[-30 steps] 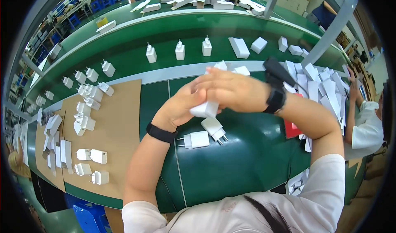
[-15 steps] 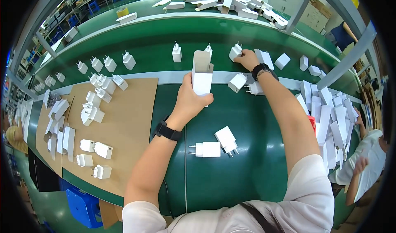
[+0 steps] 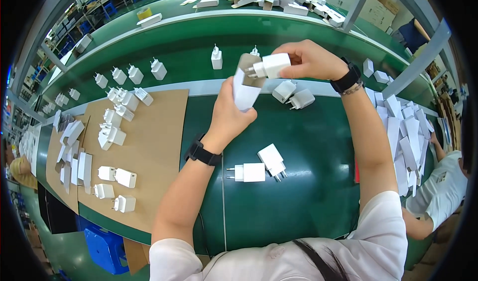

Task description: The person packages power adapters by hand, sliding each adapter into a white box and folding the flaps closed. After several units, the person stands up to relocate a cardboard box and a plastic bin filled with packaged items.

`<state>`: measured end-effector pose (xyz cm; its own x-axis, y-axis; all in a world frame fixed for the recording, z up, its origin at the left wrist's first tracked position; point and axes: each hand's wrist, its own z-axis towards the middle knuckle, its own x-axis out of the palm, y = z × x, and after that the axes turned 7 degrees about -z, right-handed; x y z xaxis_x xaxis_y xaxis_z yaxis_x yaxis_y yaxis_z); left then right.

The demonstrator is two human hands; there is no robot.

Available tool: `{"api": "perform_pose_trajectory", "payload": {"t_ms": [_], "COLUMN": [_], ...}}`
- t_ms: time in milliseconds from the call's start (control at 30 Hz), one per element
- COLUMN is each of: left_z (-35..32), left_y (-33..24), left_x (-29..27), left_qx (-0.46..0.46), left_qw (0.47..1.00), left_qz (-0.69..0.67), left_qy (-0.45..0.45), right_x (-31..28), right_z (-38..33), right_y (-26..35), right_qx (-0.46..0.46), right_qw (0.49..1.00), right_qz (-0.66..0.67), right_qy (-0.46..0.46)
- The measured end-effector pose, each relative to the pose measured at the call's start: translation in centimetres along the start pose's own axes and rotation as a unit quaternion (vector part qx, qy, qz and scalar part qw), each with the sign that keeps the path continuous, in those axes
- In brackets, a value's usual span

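My left hand (image 3: 230,104) grips a small white carton (image 3: 247,93) whose open top tilts toward the right. Pinched in my right hand (image 3: 313,62) is a white plug-in charger (image 3: 275,65), with its pins pointing left at the carton's mouth. Behind the carton a charger (image 3: 255,51) shows only its tip. Below my right hand two chargers, one of them a white charger (image 3: 301,99), lie at the back edge of the green tabletop. Nearer to me, a charger (image 3: 249,172) lies flat beside another charger (image 3: 271,160).
Several chargers (image 3: 116,134) rest on a brown cardboard sheet (image 3: 159,146) at left, beside flattened white cartons (image 3: 72,131). Many folded cartons (image 3: 406,136) pile up at right, near a seated person (image 3: 440,186). More cartons (image 3: 279,0) lie beyond the green ledge. A metal post (image 3: 418,59) rises at right.
My right hand has lifted the charger off the back ledge and brought it left to the carton. The carton in my left hand has tipped toward it.
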<state>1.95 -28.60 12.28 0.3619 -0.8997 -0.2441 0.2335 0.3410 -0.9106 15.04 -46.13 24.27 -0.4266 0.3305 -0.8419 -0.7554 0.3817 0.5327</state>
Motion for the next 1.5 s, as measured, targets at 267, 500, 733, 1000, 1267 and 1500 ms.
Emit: {"api": "perform_pose_trajectory", "payload": {"t_ms": [267,500,733,1000,1267,1500], "left_z": [-1.2,-0.5,-0.4,-0.7,0.2,-0.1], "left_y": [-0.6,-1.3,-1.4,-1.6,-0.1,-1.3], "left_x": [0.9,0.7,0.9,0.8,3.3,2.6], "left_qx": [0.107,-0.018,0.105,0.001,-0.002,-0.021], "left_qw": [0.985,0.996,0.994,0.994,0.998,0.999], "left_qz": [0.119,-0.091,-0.012,0.027,-0.007,-0.008], "left_qy": [0.057,-0.006,0.025,0.108,0.063,0.046], "right_x": [0.3,5.0,6.9,-1.0,-6.2,-8.0], "right_z": [0.6,0.0,0.2,2.1,-3.5,-14.4], "right_y": [3.3,0.9,0.6,-18.7,-24.6,-14.4], "right_qx": [-0.033,-0.292,-0.062,0.315,0.22,0.354], "right_qw": [0.99,0.926,0.951,0.878,0.865,0.806], "right_qz": [-0.117,-0.21,0.262,0.301,-0.349,-0.467], "right_qy": [0.067,-0.111,-0.149,-0.197,-0.286,0.087]}}
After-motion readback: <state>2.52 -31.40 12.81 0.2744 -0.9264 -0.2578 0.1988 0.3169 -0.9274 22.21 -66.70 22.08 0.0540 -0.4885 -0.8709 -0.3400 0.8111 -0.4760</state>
